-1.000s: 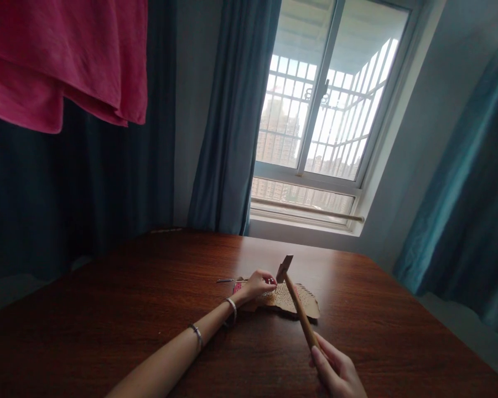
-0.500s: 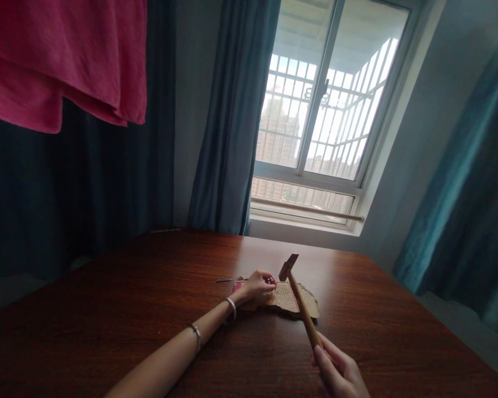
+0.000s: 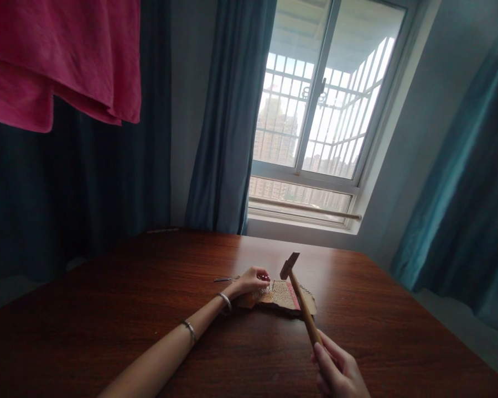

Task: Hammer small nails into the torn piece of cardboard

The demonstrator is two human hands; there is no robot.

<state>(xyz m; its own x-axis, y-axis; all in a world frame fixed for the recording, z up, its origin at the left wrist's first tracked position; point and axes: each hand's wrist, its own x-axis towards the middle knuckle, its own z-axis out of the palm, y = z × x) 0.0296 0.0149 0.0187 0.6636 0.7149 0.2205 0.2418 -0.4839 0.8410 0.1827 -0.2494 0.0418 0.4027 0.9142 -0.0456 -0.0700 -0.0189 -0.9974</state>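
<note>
My right hand [image 3: 339, 373] is wrapped round the wooden handle of a small hammer [image 3: 301, 301], whose metal head is raised above a torn piece of perforated cardboard [image 3: 284, 296] on the dark wooden table [image 3: 120, 309]. My left hand [image 3: 252, 279] rests at the cardboard's left edge, fingertips pinched on something small I cannot make out. A pink strip lies on the cardboard under the hammer handle. Two bangles sit on my left forearm.
A thin metal tool [image 3: 224, 279] lies on the table just left of my left hand. Beyond the table's far edge are a barred window [image 3: 315, 110], blue curtains [image 3: 228, 121] on both sides, and a pink cloth [image 3: 62, 55] hanging top left.
The hammer head rose from just beside my left hand to a little higher above the cardboard. The pink strip now shows right of my left hand. The view shifted slightly.
</note>
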